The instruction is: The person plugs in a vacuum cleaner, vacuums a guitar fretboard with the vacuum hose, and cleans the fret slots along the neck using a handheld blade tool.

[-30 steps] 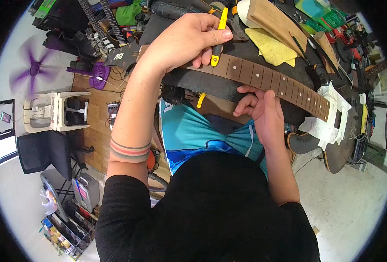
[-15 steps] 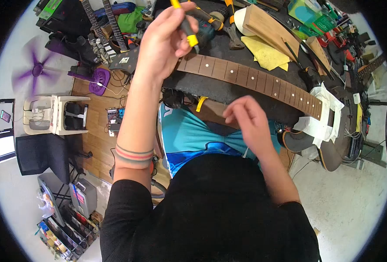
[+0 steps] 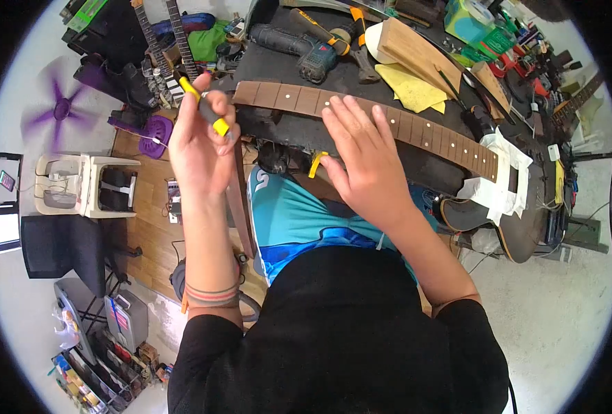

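My left hand (image 3: 206, 141) is closed around a small yellow-and-black tool (image 3: 209, 110), which looks like a handle; its working end cannot be made out. It is by the headstock end of a guitar neck, with the headstock largely hidden behind the hand. The brown fretboard (image 3: 299, 99) has dot inlays and runs to the right across the bench. My right hand (image 3: 368, 162) is open, its fingers stretched out over the middle of the fretboard; contact is hard to tell. White masking tape (image 3: 509, 200) surrounds the far end of the fretboard on the dark guitar body (image 3: 516, 241).
Behind the neck on the dark bench lie a cordless drill (image 3: 313, 55), a hammer (image 3: 364, 62), a yellow cloth (image 3: 409, 90) and a wooden block (image 3: 416, 52). A purple fan (image 3: 61, 109), a white chair (image 3: 64, 183) and a grey case (image 3: 126, 317) stand at left.
My left hand has moved left and down with the yellow-and-black tool. My right hand has risen from near my lap to the fretboard, and its fingers have straightened.
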A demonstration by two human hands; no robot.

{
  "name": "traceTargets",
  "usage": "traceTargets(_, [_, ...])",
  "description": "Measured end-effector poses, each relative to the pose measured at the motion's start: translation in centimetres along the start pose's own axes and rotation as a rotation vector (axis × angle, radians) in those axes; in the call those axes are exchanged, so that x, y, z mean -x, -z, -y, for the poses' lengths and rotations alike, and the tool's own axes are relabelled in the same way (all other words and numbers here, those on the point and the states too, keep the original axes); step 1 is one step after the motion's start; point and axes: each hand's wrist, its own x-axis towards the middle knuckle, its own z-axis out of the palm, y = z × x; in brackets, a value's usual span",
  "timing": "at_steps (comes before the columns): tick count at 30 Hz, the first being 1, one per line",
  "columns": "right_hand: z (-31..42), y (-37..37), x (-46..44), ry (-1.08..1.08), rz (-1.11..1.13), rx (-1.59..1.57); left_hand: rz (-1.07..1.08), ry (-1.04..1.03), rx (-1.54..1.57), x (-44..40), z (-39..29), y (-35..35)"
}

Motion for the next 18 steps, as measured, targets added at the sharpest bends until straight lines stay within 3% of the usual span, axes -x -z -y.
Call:
traceTargets(10, [-0.3,2.0,2.4,0.041,-0.061,-0.253,0.015,-0.006,-0.034,2.5,-0.1,0.0])
traceTargets(15, [-1.8,3.9,4.3,-0.185,-0.103,0.033,0.001,0.000,-0.096,3.1,0.8,-1.2])
traceTargets(18, [-2.2,4.4,5.6,-0.176,-0.032,0.065,0.013,0.008,-0.175,3.2,1.8,-2.1])
